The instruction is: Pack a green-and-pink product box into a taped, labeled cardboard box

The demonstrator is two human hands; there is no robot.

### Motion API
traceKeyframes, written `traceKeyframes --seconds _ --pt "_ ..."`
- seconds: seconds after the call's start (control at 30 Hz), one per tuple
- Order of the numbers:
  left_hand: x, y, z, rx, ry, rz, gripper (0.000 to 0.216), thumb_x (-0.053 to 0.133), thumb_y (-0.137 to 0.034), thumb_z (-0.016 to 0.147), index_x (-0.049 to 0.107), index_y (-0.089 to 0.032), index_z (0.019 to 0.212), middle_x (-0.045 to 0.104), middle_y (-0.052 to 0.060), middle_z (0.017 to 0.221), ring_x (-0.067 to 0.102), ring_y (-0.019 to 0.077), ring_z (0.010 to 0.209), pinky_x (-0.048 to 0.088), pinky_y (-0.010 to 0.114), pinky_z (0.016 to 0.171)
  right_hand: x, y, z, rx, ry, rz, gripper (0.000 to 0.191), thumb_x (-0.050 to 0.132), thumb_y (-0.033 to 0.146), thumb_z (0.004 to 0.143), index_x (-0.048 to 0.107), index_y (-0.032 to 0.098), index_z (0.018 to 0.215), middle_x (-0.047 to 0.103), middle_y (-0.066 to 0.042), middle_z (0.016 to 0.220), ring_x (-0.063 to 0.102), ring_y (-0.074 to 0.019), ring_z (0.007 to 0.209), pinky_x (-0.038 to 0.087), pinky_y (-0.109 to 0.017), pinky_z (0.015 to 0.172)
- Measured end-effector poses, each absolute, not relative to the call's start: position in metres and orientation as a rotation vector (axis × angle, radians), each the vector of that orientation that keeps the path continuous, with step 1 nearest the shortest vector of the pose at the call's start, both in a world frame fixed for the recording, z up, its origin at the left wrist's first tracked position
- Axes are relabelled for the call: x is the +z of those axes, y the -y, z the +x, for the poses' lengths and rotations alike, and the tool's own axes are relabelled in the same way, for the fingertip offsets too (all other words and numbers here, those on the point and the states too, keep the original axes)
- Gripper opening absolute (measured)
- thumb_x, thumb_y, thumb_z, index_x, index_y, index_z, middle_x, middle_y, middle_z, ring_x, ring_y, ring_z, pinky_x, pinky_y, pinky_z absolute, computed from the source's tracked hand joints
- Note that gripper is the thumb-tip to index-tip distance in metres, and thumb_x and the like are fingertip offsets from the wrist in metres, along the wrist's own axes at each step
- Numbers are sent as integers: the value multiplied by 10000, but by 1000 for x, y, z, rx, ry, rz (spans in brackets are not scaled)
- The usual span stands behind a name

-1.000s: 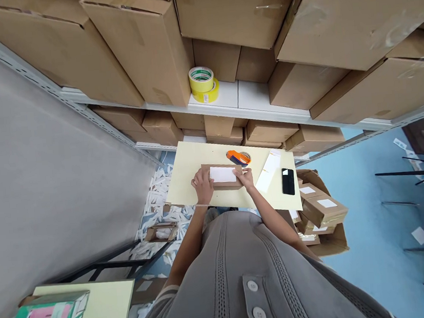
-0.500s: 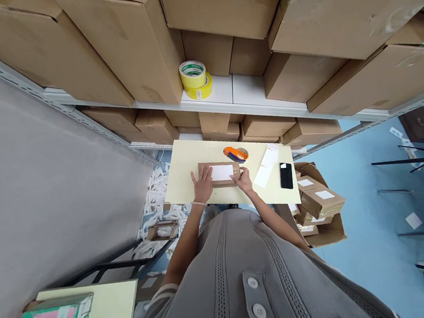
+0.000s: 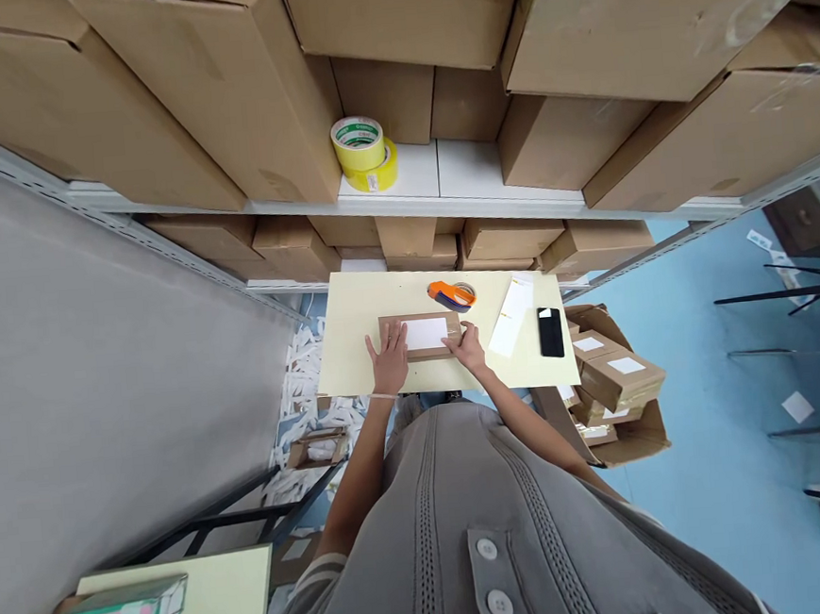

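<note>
Pale yellow table (image 3: pixel 342 341) under stacked cardboard cartons (image 3: pixel 387 15) on a white steel shelf (image 3: pixel 402 204). Kraft mailer box (image 3: pixel 399 338) lies flat mid-table, white label (image 3: pixel 426 333) on top. Left hand (image 3: pixel 389 361) rests on its left end, fingers spread, not gripping; right hand (image 3: pixel 467 348) sits on its right end, fingers bent, grip unclear. Orange tape dispenser (image 3: pixel 450 295) just beyond.

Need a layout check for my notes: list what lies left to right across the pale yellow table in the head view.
left hand, white label on the cardboard box, right hand, white paper strip, black smartphone
</note>
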State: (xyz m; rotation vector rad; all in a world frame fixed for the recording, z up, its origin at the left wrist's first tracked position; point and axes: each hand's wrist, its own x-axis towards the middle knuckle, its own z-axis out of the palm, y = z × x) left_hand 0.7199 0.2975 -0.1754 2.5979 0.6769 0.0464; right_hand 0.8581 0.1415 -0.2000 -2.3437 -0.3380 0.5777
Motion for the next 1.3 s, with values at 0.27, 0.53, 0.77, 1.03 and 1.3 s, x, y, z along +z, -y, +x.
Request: traceKeyframes --seconds 0.27,0.53,0.77,1.03,1.3 --pt "-184 -309 702 76 -1198 2232 612 213 -427 993 97 -258 1569 119 44 1635 74 223 1513 16 571 1191 -202 -128 857 515 204 -2179 639 487 597 850 397 212 1351 505 -112 1157 585 -224 1002 484 -343 849" --pt "-189 -313 705 -1 -1221 2073 723 371 -536 935 127 -276 1564 221 67 1613 162 260 1500 67 577 1188 -206 -148 874 538 108 -2198 702 530 640 801 416 190 1327 535 -139 1213 584 -239 1046 472 -337 869" --pt "-186 -302 720 -68 -1211 1977 900 553 -528 841 113 -209 1557 333 160 1564 324 303 1441 154 582 1171 -205 -176 877 525 53 -2304 600 481 650 835 483 200 1232 519 -189 1256 519 -327 1170 421 -435 936" --pt "-193 -299 709 -55 -1192 1894 862 567 -510 845 130 -251 1542 299 118 1588 387 285 1408 323 520 1128 -212 -177 861 499 39 -2470 519 370 651 893 483 238 1187 514 -146 1211 518 -332 1164 441 -446 892" --pt "-209 -315 706 21 -1033 1717 910 666 -431 821 123 -231 1524 516 79 1453 568 191 1258 489 300 1004 -207 -179 857 512 -35 -2449 530 377 668 894 505 265 1212 563 -119 1127 580 -302 1058 460 -405 846"
